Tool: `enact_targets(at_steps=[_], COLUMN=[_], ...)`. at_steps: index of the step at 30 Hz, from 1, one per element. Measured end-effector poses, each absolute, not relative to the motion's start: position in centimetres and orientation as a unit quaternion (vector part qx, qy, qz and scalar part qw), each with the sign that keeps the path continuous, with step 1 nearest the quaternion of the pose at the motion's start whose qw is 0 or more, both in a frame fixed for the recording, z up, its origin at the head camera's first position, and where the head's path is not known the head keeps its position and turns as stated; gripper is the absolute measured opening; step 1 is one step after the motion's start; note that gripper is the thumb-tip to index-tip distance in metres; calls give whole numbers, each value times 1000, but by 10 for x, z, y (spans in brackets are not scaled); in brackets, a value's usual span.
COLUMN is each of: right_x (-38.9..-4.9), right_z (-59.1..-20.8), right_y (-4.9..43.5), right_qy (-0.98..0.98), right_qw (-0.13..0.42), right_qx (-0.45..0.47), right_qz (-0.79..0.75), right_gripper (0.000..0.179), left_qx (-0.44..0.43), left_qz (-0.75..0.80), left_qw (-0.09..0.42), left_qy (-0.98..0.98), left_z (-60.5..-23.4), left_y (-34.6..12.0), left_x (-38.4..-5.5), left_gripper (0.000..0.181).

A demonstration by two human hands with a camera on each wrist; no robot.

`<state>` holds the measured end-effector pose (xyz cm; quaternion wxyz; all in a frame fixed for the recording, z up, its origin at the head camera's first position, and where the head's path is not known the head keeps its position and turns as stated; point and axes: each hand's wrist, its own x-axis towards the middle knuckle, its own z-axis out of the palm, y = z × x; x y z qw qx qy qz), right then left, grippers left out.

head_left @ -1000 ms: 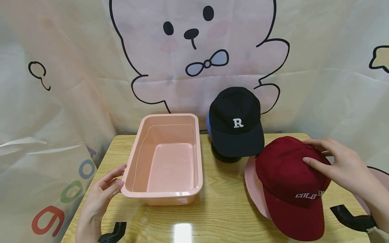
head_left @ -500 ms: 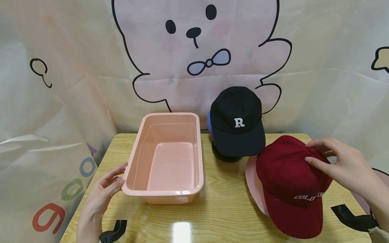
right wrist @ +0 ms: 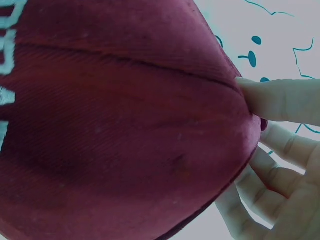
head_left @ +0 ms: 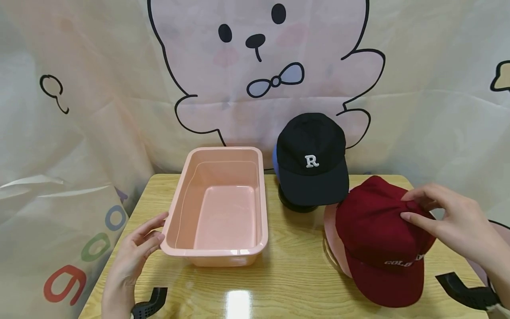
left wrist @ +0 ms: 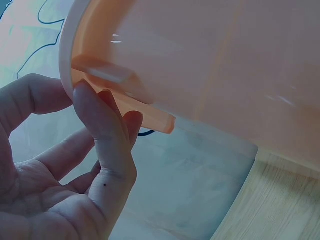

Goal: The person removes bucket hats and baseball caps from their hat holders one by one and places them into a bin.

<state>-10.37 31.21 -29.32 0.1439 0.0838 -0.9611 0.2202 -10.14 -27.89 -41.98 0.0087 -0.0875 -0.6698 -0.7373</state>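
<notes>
Burgundy cap point(head_left: 378, 226), brim toward six o'clock, lies at eight o'clock from the nearer right-hand grip point(head_left: 458, 217), which pinches its crown, with the pink bin point(head_left: 215, 253), its rim pinched by the left-hand grip point(head_left: 133, 252), across the desk point(head_left: 295, 277) at nine o'clock from the cap.

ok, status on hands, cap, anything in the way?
Left hand pinches rim of pink bin. Right hand pinches crown of maroon cap. Possible obstacles: black cap, partly hidden pink hat.
</notes>
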Motion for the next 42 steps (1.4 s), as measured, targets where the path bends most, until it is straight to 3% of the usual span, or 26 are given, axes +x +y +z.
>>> enact_targets(at_steps=[27,42], right_x=[-88,-74], right_z=[-291,-289], right_y=[316,320], right_qy=[-961,-952], right_qw=[135,171], right_qx=[52,60], right_qz=[234,245], right_gripper=[27,34], left_qx=[-78,-78], left_qz=[-736,-738], left_qw=[8,10], left_qy=[-672,-670], left_z=[-420,-420], left_y=[-278,-278], left_x=[-102,-102], left_gripper=[46,45])
